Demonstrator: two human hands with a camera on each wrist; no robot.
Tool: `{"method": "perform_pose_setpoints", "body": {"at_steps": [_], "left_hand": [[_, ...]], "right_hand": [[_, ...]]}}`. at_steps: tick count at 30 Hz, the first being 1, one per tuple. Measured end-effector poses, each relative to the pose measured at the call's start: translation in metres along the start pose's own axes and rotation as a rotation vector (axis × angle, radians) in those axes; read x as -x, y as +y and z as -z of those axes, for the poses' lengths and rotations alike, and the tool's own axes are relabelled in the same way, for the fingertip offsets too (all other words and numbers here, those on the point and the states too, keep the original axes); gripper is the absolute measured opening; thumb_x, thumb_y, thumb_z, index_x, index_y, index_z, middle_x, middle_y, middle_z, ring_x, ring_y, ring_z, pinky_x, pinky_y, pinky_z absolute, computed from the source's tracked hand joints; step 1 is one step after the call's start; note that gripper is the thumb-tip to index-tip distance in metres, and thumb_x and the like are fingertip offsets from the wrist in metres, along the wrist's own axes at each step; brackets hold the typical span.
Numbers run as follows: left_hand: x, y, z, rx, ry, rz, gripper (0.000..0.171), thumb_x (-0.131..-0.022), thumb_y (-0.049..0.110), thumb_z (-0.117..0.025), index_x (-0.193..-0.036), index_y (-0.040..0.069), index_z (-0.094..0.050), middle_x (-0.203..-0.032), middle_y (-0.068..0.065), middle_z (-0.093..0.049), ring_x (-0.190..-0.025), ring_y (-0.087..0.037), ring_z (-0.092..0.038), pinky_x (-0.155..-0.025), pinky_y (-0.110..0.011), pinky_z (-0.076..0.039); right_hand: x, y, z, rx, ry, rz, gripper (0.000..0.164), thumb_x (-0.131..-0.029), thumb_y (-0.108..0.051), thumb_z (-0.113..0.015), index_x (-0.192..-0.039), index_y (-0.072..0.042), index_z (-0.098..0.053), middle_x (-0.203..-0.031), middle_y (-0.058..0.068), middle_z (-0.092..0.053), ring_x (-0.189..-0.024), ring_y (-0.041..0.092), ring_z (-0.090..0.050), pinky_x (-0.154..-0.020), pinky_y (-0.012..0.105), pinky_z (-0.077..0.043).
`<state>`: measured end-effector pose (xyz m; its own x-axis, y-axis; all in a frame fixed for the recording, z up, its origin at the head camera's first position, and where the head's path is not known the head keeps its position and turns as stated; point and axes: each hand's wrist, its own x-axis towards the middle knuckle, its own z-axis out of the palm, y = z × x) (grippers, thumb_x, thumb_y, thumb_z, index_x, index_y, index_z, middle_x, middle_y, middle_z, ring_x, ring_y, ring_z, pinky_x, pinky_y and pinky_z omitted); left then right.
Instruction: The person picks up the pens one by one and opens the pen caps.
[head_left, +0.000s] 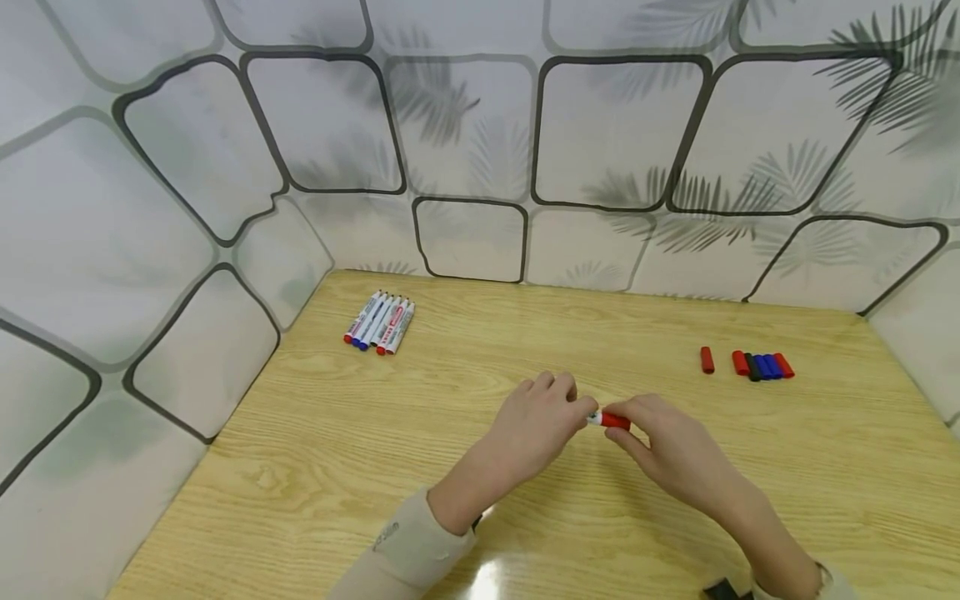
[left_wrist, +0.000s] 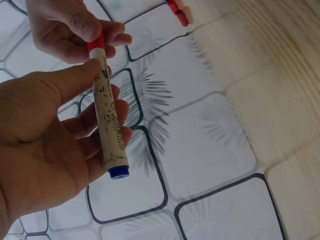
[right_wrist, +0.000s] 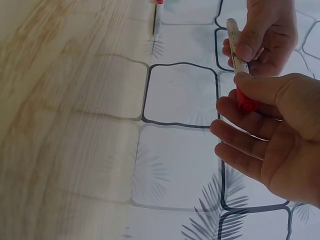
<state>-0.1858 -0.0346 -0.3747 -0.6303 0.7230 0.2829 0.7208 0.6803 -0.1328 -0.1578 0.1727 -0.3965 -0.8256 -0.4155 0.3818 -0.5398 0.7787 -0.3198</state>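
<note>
My left hand (head_left: pixel 528 429) holds a white marker (left_wrist: pixel 109 115) by its barrel, thumb on one side and fingers behind it. The barrel has dark print and a blue end plug (left_wrist: pixel 119 172). At the other end of the marker is a red cap (head_left: pixel 617 421), which my right hand (head_left: pixel 678 458) pinches between thumb and fingers. In the right wrist view the red cap (right_wrist: pixel 245 100) meets the white barrel, and the remaining right fingers are spread below. From the head view, most of the barrel is hidden by the left hand.
At the back left, several uncapped white markers (head_left: pixel 381 323) lie side by side, with red and blue ends towards me. Towards the right, one red cap (head_left: pixel 707 360) lies apart from a row of red, black and blue caps (head_left: pixel 762 367). A patterned wall covering (head_left: pixel 472 242) borders the wooden table (head_left: pixel 300 450).
</note>
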Motion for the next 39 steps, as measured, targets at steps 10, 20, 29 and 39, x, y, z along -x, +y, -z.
{"method": "perform_pose_setpoints", "body": {"at_steps": [10,20,29,39], "left_hand": [[-0.001,-0.005,0.005,0.040,-0.102,-0.007,0.020,-0.096,0.032,-0.066,-0.115,0.026,-0.068,-0.103,0.004,-0.062,-0.085,-0.013,-0.057,-0.069,-0.020,-0.048],[0.000,-0.014,0.014,0.046,-0.193,0.001,0.021,-0.096,0.035,-0.064,-0.116,0.033,-0.071,-0.095,0.007,-0.061,-0.076,-0.009,-0.056,-0.057,-0.018,-0.046],[0.002,-0.021,0.015,0.110,-0.246,-0.025,0.020,-0.097,0.031,-0.063,-0.115,0.030,-0.072,-0.092,0.008,-0.062,-0.065,-0.004,-0.051,-0.051,-0.017,-0.041],[0.004,-0.031,0.025,0.235,-0.217,-0.096,0.020,-0.100,0.027,-0.061,-0.116,0.023,-0.072,-0.092,0.006,-0.060,-0.060,-0.004,-0.048,-0.050,-0.016,-0.038]], "right_hand": [[-0.002,0.001,0.000,-0.009,0.027,0.043,0.020,-0.084,-0.008,-0.079,-0.102,-0.014,-0.074,-0.098,-0.004,-0.071,-0.091,0.015,-0.066,-0.072,0.035,-0.056],[-0.004,-0.002,-0.003,0.001,0.025,0.082,0.018,-0.084,-0.012,-0.079,-0.102,-0.013,-0.076,-0.097,-0.006,-0.072,-0.092,0.015,-0.066,-0.075,0.037,-0.057],[-0.005,0.000,-0.007,0.026,0.151,0.259,0.016,-0.094,-0.022,-0.069,-0.098,-0.008,-0.075,-0.094,-0.001,-0.072,-0.092,0.020,-0.065,-0.072,0.036,-0.058],[-0.018,0.007,0.003,0.145,0.347,0.523,0.042,-0.108,-0.030,-0.041,-0.099,-0.008,-0.076,-0.087,0.001,-0.072,-0.095,0.029,-0.064,-0.078,0.042,-0.053]]}}
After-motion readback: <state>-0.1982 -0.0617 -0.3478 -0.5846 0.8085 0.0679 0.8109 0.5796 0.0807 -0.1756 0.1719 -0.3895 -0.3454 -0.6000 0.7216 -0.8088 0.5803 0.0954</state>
